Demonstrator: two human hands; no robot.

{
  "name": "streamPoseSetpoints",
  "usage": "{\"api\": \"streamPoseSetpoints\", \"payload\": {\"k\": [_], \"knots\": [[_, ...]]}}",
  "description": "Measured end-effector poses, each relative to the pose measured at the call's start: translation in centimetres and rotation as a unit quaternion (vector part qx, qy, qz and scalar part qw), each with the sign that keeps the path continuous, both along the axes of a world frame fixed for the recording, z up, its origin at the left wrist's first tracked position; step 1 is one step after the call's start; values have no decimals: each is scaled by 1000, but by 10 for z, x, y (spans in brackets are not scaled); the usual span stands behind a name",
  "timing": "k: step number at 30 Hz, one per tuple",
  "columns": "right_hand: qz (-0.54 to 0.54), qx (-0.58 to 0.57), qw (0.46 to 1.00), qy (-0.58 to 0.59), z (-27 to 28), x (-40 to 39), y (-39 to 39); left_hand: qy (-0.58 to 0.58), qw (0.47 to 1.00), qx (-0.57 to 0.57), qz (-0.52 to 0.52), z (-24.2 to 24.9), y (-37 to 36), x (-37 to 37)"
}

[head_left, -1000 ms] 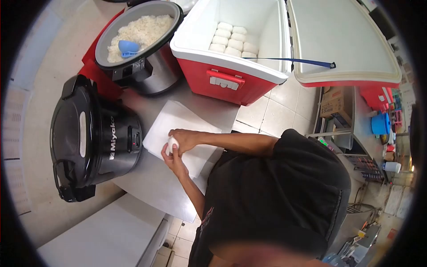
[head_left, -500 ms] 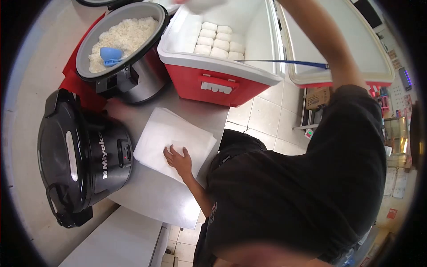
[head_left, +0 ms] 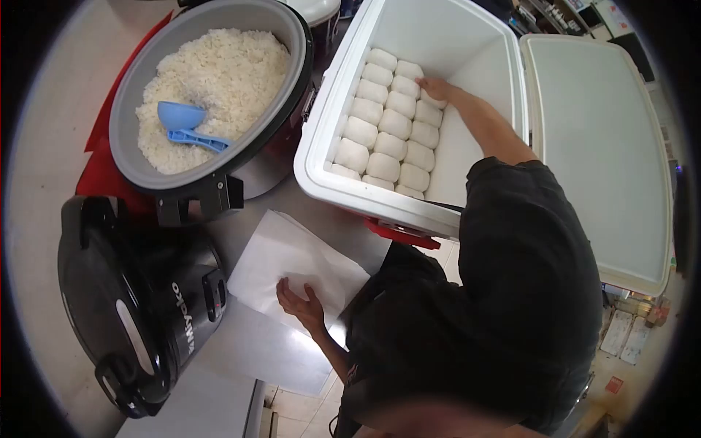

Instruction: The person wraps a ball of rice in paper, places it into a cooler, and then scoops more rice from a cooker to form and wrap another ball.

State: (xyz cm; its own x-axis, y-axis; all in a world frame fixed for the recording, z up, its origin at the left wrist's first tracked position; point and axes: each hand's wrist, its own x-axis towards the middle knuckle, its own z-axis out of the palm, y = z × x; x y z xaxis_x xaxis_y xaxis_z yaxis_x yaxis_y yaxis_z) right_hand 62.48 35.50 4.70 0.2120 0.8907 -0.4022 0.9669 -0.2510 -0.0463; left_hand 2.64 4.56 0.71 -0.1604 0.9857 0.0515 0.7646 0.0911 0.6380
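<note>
My left hand lies on a stack of white paper sheets, fingers spread and nothing held. Inside the red-and-white cooler box, my right hand reaches to the far end of the right-hand row. Its fingers are curled over a white wrapped parcel, which the hand partly hides. Several similar rounded white parcels sit packed in rows beside it. To the left, an open rice cooker holds cooked white rice with a blue scoop resting in it.
A closed black Miyako rice cooker stands left of the paper. The cooler's lid hangs open at the right. Under the paper is a metal table. A white-lidded container stands behind the open cooker.
My right hand, earlier at the top edge with a blurred white object, is now down among the parcels in the cooler. The view has shifted, showing more parcels. My left hand stays on the paper.
</note>
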Motion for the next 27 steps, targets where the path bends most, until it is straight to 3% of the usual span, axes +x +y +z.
{"api": "streamPoseSetpoints", "payload": {"k": [1,2,4,6,8,12,13,14,15,16,17,20,24,26,27], "knots": [[-56,14,994,92,-22,17,4,28,999,-17,28,1,1,0],[-60,7,994,91,-24,27,16,28,999,-24,25,1,3,-1],[-13,-113,993,20,-17,34,31,21,999,-27,32,-1,8,-9],[-65,-185,981,-4,61,-13,32,5,999,-28,41,-10,15,-15],[-162,-291,943,-5,81,-31,31,-10,999,-36,38,-7,15,-19],[-111,-264,950,125,77,-20,18,-5,1000,-5,-13,-2,14,-14],[223,-326,916,74,88,-16,29,-3,1000,-4,-13,2,11,-13],[532,-347,772,12,95,-16,37,12,998,-44,-42,14,11,-10],[535,-346,771,11,92,-26,38,24,994,-84,-69,23,13,-6],[369,-356,852,-108,83,-39,36,51,977,-190,-83,27,14,-4],[185,-349,892,-218,76,-49,29,52,977,-192,-83,27,14,5],[158,-357,901,-190,75,-64,13,224,935,-259,-93,18,11,29],[83,-369,916,-137,95,-54,38,161,958,-230,-55,11,7,35],[267,-473,838,-53,96,-59,33,135,973,-178,-64,3,5,35],[266,-468,841,-59,103,-62,36,104,985,-117,-69,-1,13,41]]}}
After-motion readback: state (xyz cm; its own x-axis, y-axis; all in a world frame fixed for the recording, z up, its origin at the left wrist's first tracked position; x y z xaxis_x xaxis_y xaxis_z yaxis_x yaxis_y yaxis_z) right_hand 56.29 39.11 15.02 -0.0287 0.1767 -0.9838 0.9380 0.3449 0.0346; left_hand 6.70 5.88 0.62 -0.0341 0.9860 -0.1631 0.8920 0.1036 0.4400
